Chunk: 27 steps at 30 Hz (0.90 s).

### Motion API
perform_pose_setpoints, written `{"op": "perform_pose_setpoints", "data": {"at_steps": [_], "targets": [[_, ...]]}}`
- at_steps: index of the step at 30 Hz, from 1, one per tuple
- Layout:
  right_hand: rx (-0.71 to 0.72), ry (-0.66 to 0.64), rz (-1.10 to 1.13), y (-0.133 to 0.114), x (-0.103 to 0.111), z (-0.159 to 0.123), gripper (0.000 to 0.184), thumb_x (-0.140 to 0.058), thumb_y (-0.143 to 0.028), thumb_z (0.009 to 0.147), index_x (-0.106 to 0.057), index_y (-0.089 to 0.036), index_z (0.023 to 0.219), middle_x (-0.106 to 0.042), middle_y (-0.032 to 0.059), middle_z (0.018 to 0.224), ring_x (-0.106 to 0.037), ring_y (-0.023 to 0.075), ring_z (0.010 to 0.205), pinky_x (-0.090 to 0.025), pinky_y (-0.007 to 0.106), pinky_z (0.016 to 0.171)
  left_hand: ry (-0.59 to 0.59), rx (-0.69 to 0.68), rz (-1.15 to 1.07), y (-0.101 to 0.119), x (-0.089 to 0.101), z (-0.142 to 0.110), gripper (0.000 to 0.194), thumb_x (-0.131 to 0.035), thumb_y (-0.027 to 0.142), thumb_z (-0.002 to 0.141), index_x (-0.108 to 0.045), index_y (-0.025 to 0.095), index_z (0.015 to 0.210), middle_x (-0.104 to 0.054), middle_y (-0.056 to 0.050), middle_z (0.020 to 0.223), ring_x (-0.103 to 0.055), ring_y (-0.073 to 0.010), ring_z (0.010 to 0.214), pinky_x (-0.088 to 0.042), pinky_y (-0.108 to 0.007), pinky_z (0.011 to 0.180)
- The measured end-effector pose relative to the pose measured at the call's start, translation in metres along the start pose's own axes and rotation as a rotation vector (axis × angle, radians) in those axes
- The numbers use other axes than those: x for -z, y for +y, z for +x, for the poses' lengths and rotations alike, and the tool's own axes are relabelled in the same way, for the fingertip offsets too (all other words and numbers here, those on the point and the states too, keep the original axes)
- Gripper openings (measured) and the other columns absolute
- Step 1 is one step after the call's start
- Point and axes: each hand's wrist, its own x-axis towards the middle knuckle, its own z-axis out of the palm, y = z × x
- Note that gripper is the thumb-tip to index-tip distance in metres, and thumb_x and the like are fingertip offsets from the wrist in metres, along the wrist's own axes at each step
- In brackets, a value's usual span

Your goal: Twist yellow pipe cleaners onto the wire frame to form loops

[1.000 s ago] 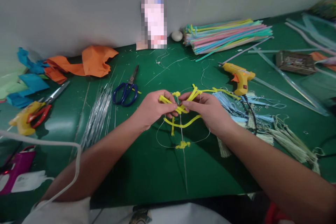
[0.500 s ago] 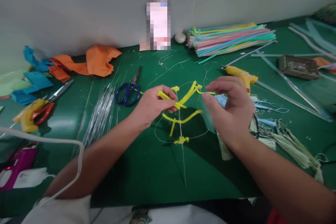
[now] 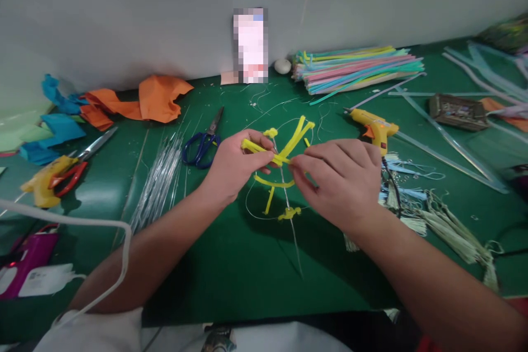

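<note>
Between my hands is a wire ring frame [image 3: 251,213] carrying bent yellow pipe cleaners [image 3: 297,135] and knotted yellow clusters [image 3: 290,213]. A straight wire stem [image 3: 296,246] runs down from it. My left hand [image 3: 242,160] is closed, pinching the yellow pipe cleaners where they cross at the middle. From the right, my right hand [image 3: 339,179] pinches the end of a yellow strip between thumb and index finger. Its fingertips hide part of the lower curved yellow strip.
Blue-handled scissors [image 3: 202,146] and a bundle of thin wires [image 3: 159,184] lie left. A yellow glue gun [image 3: 374,125], tassels [image 3: 457,228] and a small box [image 3: 457,111] are right. Behind are coloured pipe cleaners [image 3: 358,71] and a phone [image 3: 251,47]; a white cable [image 3: 82,220] crosses front left.
My right hand has moved left and closed from an open pose onto the yellow strip's end. My left hand keeps its pinch. The wire stem's lower end has swung slightly right.
</note>
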Motion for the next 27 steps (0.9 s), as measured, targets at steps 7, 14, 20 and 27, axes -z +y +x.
{"op": "perform_pose_setpoints", "data": {"at_steps": [7,14,20,27], "targets": [[0.020,-0.001,0.007,-0.003,0.000,0.002,0.010,-0.065,-0.021,0.091,-0.069,-0.024,0.082,-0.076,-0.0012,0.080,-0.062,0.0182,0.076,-0.037,0.036,0.071,0.034,0.036,-0.068,0.001,-0.003,-0.002,0.020,-0.074,0.018,0.070,-0.063,0.014,0.086,-0.066,-0.002,0.090,-0.068,-0.0112,0.069,-0.059,-0.022,0.060],[0.011,0.011,0.056,-0.008,-0.004,0.003,0.015,-0.063,-0.017,0.091,-0.069,-0.023,0.078,-0.074,0.0008,0.076,-0.059,0.0182,0.074,-0.035,0.036,0.069,0.063,0.070,-0.120,0.001,-0.007,-0.003,0.020,-0.075,0.018,0.066,-0.065,0.013,0.083,-0.067,-0.004,0.094,-0.066,-0.0114,0.073,-0.059,-0.023,0.060],[-0.028,-0.016,-0.045,-0.013,-0.008,0.002,0.019,-0.063,-0.017,0.091,-0.070,-0.023,0.075,-0.072,0.0006,0.073,-0.052,0.0181,0.071,-0.030,0.036,0.064,0.082,0.022,-0.063,-0.002,-0.007,-0.004,0.021,-0.078,0.022,0.067,-0.070,0.013,0.084,-0.071,-0.005,0.094,-0.066,-0.0135,0.077,-0.059,-0.026,0.069],[-0.066,-0.061,0.015,-0.016,-0.010,0.002,0.013,-0.063,-0.018,0.091,-0.071,-0.021,0.081,-0.075,0.0001,0.080,-0.053,0.0191,0.074,-0.029,0.036,0.064,0.115,-0.034,0.020,-0.004,-0.004,-0.002,0.018,-0.079,0.022,0.067,-0.073,0.015,0.083,-0.074,-0.005,0.096,-0.068,-0.0163,0.087,-0.055,-0.029,0.080]]}}
